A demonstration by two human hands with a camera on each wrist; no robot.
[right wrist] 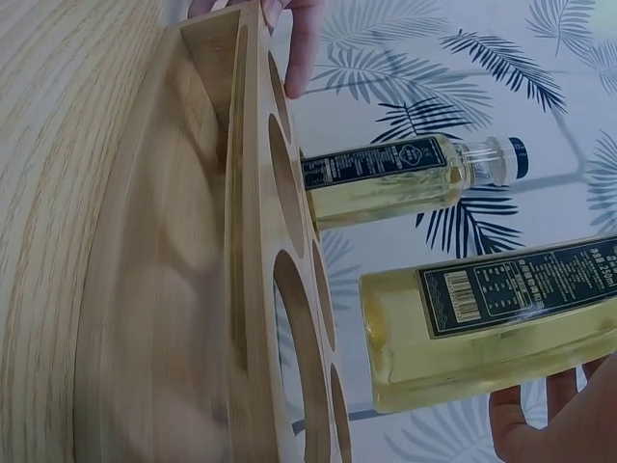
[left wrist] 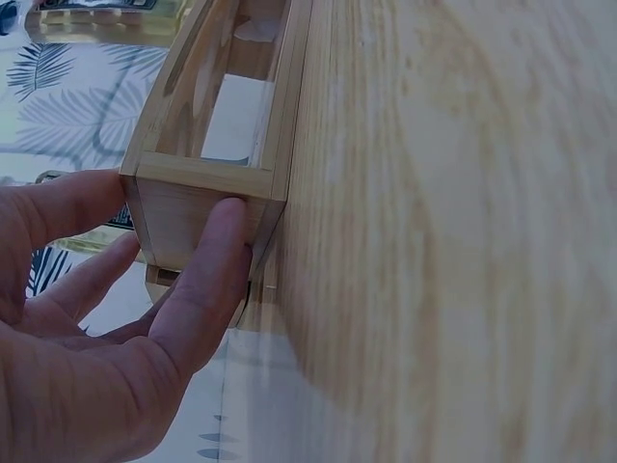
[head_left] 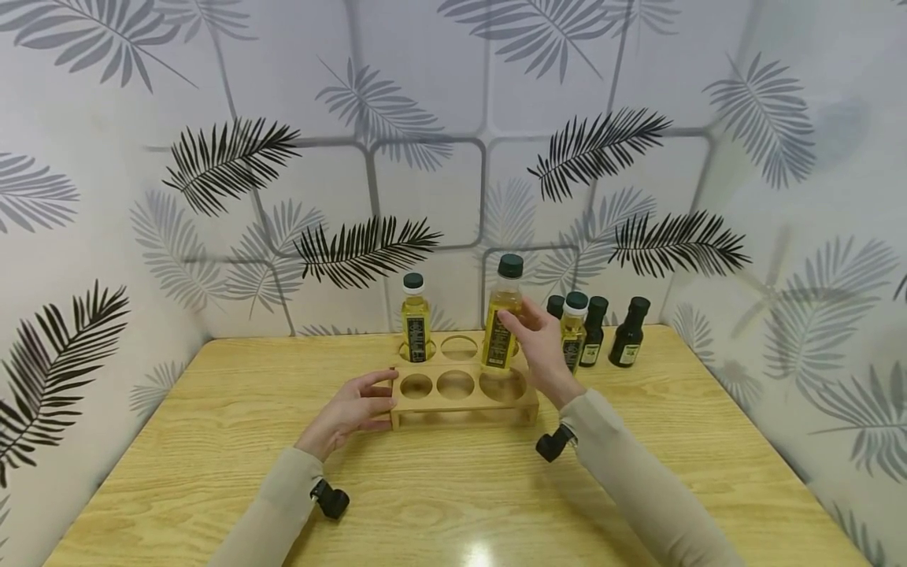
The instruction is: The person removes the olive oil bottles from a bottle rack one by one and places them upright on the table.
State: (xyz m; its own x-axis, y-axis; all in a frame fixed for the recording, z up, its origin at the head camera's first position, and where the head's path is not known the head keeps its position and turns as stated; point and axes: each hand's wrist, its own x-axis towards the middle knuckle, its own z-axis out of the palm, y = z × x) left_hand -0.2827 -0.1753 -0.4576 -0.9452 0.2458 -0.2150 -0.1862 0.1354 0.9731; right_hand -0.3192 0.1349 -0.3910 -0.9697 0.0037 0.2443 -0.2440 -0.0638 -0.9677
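Note:
A clear bottle of yellow oil, with a dark green cap and black label, is gripped by my right hand. In the right wrist view its base hangs apart from the holes at the right end of the two-tier wooden bottle rack. My left hand holds the rack's left end, a fingertip at the top edge and another finger against the end panel. A similar oil bottle stands in the back row's left hole. The front row's three round holes hold nothing.
Right of the rack stand another yellow oil bottle and several dark bottles, among them one farther right; some partly hide each other. The wooden table meets a leaf-patterned backdrop behind the rack and at both sides.

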